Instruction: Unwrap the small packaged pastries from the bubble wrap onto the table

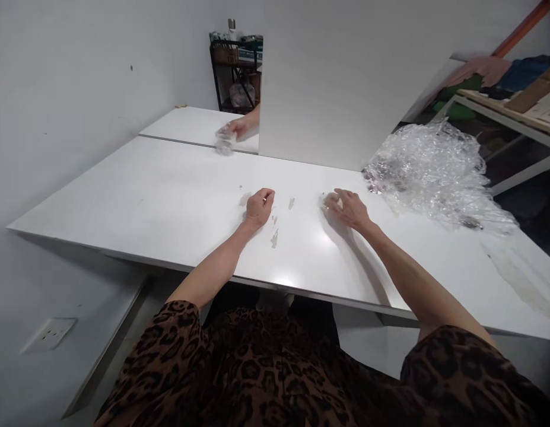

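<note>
Left hand (259, 207): over the middle of my white tabletop (123, 190), fingers curled together; I can't tell whether anything is pinched inside.
Right hand (349, 209): to the right, well apart from the left, fingers bent and blurred; I can't tell whether they are closed on the pale translucent scrap (328, 200) at their tips.
Pale flakes (275, 238): scattered on the tabletop between my hands, a few just beside the left one.
Clear plastic heap (435, 166): crumpled on the far right of the tabletop, beyond my right hand.
White partition (328, 77): upright across the far side.
Co-worker's hand (241, 126): comes from behind the partition at far left, a blurred clear item (224, 142) at its fingers.
Black shelf rack (216, 74): farther back, loaded.
</note>
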Action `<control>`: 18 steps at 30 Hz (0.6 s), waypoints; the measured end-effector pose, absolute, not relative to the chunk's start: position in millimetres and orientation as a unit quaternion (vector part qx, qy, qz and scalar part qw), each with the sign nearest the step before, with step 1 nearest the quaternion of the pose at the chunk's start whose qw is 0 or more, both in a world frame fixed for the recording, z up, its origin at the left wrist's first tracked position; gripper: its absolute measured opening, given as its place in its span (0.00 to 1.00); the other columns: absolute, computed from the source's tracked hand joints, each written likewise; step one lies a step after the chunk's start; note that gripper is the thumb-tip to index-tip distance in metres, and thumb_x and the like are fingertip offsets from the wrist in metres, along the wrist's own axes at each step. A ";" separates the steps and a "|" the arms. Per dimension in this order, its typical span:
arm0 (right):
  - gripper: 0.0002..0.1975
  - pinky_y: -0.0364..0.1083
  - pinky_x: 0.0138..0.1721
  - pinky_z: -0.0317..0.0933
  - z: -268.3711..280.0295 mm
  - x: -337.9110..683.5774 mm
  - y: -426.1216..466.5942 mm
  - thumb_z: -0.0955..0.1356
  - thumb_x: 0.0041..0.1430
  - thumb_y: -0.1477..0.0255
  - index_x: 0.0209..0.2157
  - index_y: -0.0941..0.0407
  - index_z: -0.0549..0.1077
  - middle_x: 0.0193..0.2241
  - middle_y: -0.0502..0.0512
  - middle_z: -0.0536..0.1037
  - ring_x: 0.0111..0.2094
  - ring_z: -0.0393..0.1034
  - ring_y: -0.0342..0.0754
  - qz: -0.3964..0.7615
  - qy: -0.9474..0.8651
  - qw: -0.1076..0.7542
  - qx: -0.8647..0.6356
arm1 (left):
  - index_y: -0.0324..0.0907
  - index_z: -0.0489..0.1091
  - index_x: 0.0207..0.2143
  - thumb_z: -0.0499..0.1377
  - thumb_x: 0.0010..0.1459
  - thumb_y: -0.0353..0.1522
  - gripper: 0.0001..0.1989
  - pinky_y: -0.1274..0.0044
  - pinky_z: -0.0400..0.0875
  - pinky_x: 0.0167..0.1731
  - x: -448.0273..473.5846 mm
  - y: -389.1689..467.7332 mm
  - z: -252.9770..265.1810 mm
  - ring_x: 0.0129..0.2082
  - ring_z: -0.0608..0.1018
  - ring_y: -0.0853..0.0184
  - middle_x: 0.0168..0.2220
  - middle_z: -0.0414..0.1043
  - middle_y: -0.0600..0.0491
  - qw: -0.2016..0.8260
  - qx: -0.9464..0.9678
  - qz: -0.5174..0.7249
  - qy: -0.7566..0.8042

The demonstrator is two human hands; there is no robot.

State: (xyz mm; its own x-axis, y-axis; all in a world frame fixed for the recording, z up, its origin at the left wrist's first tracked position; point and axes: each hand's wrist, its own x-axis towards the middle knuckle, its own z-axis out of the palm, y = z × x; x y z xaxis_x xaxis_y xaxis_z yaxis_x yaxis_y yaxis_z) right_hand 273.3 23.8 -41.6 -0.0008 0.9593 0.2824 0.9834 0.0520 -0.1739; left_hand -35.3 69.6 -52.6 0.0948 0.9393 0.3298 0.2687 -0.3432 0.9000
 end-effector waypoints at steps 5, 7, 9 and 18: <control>0.27 0.61 0.52 0.64 -59.2 267.4 46.9 0.55 0.70 0.57 0.62 0.54 0.65 0.60 0.67 0.68 0.57 0.62 0.63 -0.021 -0.770 0.107 -0.629 | 0.43 0.74 0.36 0.55 0.64 0.33 0.08 0.78 0.68 0.32 -33.0 66.3 -52.3 0.28 0.72 0.70 0.32 0.75 0.53 0.321 0.675 0.478 0.462; 0.25 0.64 0.56 0.61 -61.8 273.9 57.1 0.53 0.71 0.63 0.61 0.55 0.67 0.62 0.68 0.66 0.61 0.59 0.66 -0.050 -0.748 0.106 -0.653 | 0.43 0.75 0.37 0.55 0.65 0.32 0.08 0.77 0.68 0.34 -31.2 62.0 -52.6 0.29 0.73 0.70 0.34 0.76 0.52 0.311 0.688 0.467 0.460; 0.24 0.68 0.57 0.58 -61.8 276.7 64.9 0.55 0.69 0.66 0.59 0.57 0.69 0.63 0.70 0.64 0.63 0.55 0.70 -0.086 -0.706 0.123 -0.692 | 0.43 0.75 0.37 0.54 0.66 0.32 0.09 0.76 0.70 0.37 -30.6 58.6 -53.1 0.30 0.73 0.69 0.35 0.77 0.51 0.306 0.695 0.456 0.464; 0.24 0.67 0.55 0.65 -52.4 210.7 -21.5 0.61 0.69 0.63 0.64 0.49 0.66 0.58 0.66 0.69 0.60 0.64 0.65 -0.052 -0.799 0.281 -0.529 | 0.40 0.74 0.53 0.57 0.63 0.30 0.16 0.63 0.63 0.61 -74.5 130.0 -19.4 0.58 0.71 0.53 0.58 0.69 0.39 0.153 0.665 0.382 0.623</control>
State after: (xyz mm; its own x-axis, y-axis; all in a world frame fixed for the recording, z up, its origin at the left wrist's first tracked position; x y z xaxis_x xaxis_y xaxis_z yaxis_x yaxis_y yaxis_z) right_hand 210.7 -21.5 -52.4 -0.2819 0.8166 0.5037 0.8749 0.4343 -0.2145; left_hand -74.5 130.0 -19.4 -0.0676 0.9455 0.3185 0.7114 -0.1781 0.6798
